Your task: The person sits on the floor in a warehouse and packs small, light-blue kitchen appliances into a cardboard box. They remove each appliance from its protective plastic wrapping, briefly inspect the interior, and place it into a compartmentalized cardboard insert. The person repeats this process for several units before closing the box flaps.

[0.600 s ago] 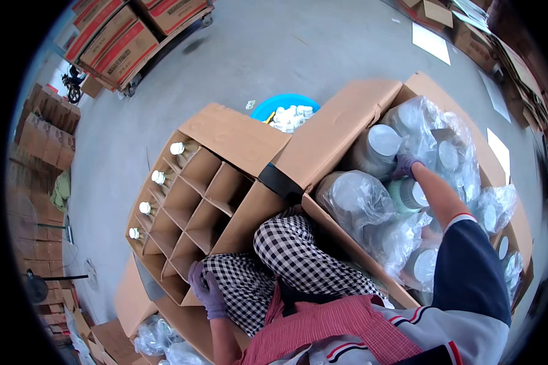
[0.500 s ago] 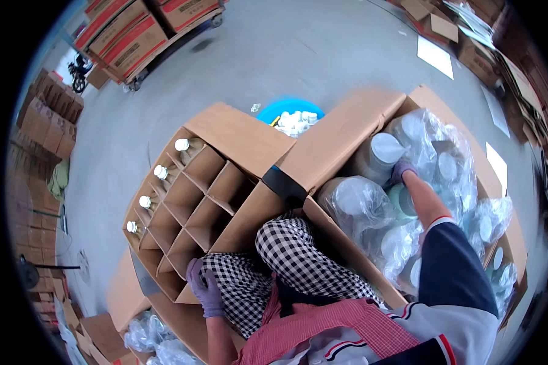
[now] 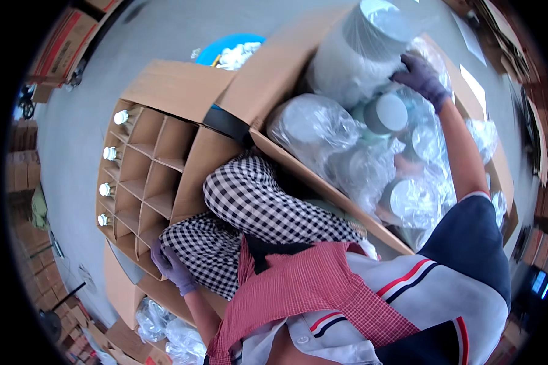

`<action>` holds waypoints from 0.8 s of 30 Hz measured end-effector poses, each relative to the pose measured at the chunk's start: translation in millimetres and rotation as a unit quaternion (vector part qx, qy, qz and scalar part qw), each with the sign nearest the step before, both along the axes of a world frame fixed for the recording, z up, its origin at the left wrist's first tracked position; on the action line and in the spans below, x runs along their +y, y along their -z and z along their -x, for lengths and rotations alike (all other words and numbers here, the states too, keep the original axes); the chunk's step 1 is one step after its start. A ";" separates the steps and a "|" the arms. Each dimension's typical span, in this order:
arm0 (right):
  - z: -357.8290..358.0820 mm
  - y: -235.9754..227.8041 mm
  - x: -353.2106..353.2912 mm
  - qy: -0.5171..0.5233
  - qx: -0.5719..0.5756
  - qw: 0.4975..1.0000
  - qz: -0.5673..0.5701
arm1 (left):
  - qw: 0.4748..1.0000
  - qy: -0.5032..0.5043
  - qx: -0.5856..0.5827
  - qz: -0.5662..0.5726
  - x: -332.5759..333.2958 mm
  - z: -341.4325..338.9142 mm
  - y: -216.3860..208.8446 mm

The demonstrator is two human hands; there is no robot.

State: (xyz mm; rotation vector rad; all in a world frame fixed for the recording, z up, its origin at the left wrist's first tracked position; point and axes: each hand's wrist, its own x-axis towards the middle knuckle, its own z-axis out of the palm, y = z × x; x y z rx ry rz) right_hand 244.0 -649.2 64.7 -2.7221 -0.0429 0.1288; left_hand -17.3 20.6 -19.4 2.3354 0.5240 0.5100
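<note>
At far left, a green cloth (image 3: 39,208) can be made out beside stacked boxes (image 3: 25,170). Next, an open divided cardboard carton (image 3: 170,88) is seen, its left row filled by four bottles with white caps (image 3: 121,117). The purple-gloved left hand (image 3: 173,267) is placed at the carton's lower corner, against black-and-white checked trousers (image 3: 256,194); its fingers are loosely curled, and whether the cardboard is gripped cannot be told. Beyond the flaps, white caps (image 3: 240,56) are held in a blue basin (image 3: 208,55).

To the right, a large open carton (image 3: 280,61) is packed with plastic-wrapped containers (image 3: 310,125). At its far end, a tall cylindrical container (image 3: 356,58) in clear film is tilted above its neighbours, its pale round end turned up. The fingers of the purple-gloved right hand (image 3: 421,79) appear to be closed on its right side, though how much is film and how much is wall cannot be told.

The container is judged bulky, stiff-walled and possibly breakable, within a soft, slippery wrap; it would best be held around the body, supported from beneath, rather than by loose film.
</note>
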 end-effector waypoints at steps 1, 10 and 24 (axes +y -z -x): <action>9.8 -7.4 7.4 0.047 0.067 0.997 0.002 | 1.000 0.012 0.010 -0.009 -1.1 0.9 -1.8; 41.2 -58.1 46.3 0.050 -0.059 0.948 -0.307 | 0.986 0.053 0.050 -0.148 -5.0 -29.3 -26.2; 131.6 -46.6 257.8 -0.293 -0.231 0.924 -0.087 | 0.828 0.232 -0.151 0.487 -51.5 -203.6 -213.9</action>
